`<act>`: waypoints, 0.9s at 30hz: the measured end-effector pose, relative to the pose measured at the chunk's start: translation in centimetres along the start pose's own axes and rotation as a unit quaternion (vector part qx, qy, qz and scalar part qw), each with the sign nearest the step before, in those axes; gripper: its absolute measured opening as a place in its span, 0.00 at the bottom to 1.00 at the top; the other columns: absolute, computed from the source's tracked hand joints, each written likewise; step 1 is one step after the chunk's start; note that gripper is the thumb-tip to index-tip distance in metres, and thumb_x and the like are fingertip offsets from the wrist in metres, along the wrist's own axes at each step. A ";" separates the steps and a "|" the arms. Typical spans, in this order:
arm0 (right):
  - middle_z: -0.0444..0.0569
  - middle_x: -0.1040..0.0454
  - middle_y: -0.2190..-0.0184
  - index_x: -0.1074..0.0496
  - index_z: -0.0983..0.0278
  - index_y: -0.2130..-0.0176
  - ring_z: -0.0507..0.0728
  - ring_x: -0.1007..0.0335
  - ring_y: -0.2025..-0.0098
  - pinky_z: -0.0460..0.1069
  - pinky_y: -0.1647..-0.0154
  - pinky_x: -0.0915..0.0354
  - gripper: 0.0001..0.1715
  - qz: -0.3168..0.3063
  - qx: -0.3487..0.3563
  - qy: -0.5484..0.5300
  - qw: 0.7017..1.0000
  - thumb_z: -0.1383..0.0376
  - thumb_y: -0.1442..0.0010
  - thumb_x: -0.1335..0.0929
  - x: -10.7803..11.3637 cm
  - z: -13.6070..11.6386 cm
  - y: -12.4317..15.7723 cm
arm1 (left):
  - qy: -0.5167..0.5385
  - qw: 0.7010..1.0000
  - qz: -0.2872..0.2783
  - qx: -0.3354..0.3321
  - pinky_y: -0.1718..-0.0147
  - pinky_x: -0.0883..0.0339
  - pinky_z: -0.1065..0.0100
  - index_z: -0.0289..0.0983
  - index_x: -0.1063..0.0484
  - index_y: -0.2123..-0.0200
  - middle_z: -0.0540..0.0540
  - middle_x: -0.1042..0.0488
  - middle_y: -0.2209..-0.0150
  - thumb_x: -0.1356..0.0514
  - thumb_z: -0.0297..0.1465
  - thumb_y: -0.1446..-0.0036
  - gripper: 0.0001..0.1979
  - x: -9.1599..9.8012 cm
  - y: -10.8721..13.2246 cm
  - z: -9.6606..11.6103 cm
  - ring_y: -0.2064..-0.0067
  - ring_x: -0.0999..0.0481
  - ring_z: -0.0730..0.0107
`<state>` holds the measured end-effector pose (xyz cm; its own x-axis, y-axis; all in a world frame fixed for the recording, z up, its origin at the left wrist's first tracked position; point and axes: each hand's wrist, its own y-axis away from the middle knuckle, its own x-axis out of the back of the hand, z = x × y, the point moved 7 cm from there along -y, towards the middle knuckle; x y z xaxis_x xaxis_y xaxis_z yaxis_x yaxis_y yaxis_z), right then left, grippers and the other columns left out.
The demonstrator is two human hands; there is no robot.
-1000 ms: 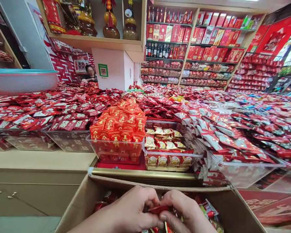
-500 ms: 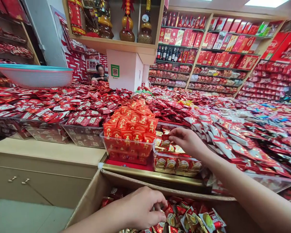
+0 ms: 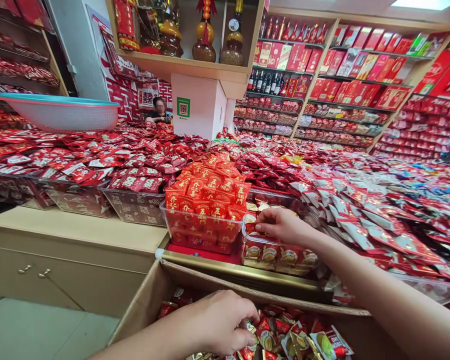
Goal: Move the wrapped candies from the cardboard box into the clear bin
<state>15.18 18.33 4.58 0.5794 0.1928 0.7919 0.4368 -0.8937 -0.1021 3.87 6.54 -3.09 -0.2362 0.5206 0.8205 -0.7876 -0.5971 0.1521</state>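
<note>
My right hand (image 3: pixel 281 226) is over a clear plastic bin (image 3: pixel 281 255) lined with gold-and-red wrapped candies. Its thumb and fingers pinch a small red wrapped candy (image 3: pixel 250 228) at the bin's left side. Lower down, my left hand (image 3: pixel 228 320) reaches into an open cardboard box (image 3: pixel 140 310). Its fingers are curled towards the thumb around a wrapped candy (image 3: pixel 251 328), only part of which shows. More red, gold and white candies (image 3: pixel 268 335) lie loose in the box, touching that hand.
A clear bin heaped with red-orange packets (image 3: pixel 206 210) stands left of the candy bin. Piles of red and white packets (image 3: pixel 360 210) spread across the display. A blue-rimmed basket (image 3: pixel 67 112) rests at left. Behind are stocked shelves (image 3: pixel 315 75) and a person (image 3: pixel 158 111).
My right hand has moved lower and slightly left in the bin, bringing the red candy down to its left side. My left hand stays in the box. The view has shifted slightly.
</note>
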 end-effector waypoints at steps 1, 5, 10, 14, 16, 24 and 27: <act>0.43 0.33 0.79 0.33 0.66 0.74 0.49 0.41 0.76 0.44 0.75 0.44 0.10 -0.007 -0.001 -0.007 1.000 0.61 0.50 0.37 0.0 0.0 0.0 | -0.006 1.000 0.001 0.002 0.75 0.39 0.73 0.43 0.29 0.61 0.48 0.24 0.70 0.45 0.36 0.51 0.13 0.0 0.0 0.0 0.71 0.27 0.66; 0.42 0.34 0.80 0.34 0.66 0.75 0.48 0.43 0.78 0.44 0.77 0.45 0.11 -0.019 -0.006 -0.015 1.000 0.60 0.50 0.37 0.2 -0.2 0.2 | -0.022 1.000 0.002 0.006 0.74 0.39 0.73 0.42 0.29 0.62 0.48 0.24 0.69 0.45 0.35 0.52 0.12 0.2 -0.1 0.1 0.69 0.27 0.65; 0.41 0.38 0.82 0.36 0.66 0.77 0.47 0.46 0.79 0.44 0.79 0.48 0.14 -0.011 -0.007 -0.020 1.000 0.58 0.49 0.38 0.8 -0.5 0.5 | -0.026 1.000 -0.004 0.014 0.73 0.38 0.73 0.43 0.29 0.62 0.49 0.24 0.68 0.45 0.34 0.51 0.12 0.1 0.0 0.0 0.68 0.26 0.66; 0.40 0.39 0.83 0.38 0.65 0.76 0.47 0.47 0.81 0.43 0.81 0.49 0.16 -0.047 -0.017 -0.072 0.996 0.56 0.47 0.40 0.3 -0.2 0.6 | -0.025 0.999 -0.008 0.018 0.73 0.38 0.73 0.43 0.30 0.60 0.49 0.24 0.68 0.45 0.34 0.52 0.14 -0.4 0.0 -0.6 0.68 0.26 0.66; 0.40 0.39 0.83 0.38 0.66 0.75 0.46 0.49 0.81 0.43 0.81 0.50 0.16 -0.044 -0.021 -0.069 0.996 0.56 0.47 0.40 0.2 0.0 0.4 | -0.026 1.000 -0.007 0.015 0.70 0.37 0.72 0.44 0.31 0.58 0.49 0.24 0.66 0.44 0.35 0.52 0.15 -0.7 0.0 -0.9 0.65 0.26 0.64; 0.41 0.38 0.81 0.33 0.66 0.74 0.47 0.47 0.80 0.43 0.80 0.48 0.15 -0.053 -0.016 -0.036 0.998 0.58 0.48 0.39 -0.2 -0.1 0.6 | -0.038 0.999 -0.017 0.022 0.69 0.38 0.71 0.43 0.31 0.59 0.47 0.25 0.66 0.45 0.35 0.51 0.14 -1.1 -0.1 -1.3 0.65 0.27 0.62; 0.41 0.38 0.82 0.31 0.67 0.75 0.47 0.48 0.80 0.43 0.80 0.49 0.15 -0.053 -0.027 -0.004 0.998 0.59 0.49 0.38 0.0 -0.4 0.8 | -0.047 0.998 -0.020 0.022 0.71 0.38 0.71 0.43 0.31 0.59 0.47 0.25 0.67 0.45 0.36 0.51 0.14 -1.2 -0.1 -1.4 0.66 0.27 0.63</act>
<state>15.28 17.46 4.72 0.5380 0.2910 0.7911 0.4589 -0.8884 0.0147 3.46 6.82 -4.85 -0.1489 0.4863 0.8610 -0.7687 -0.6047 0.2086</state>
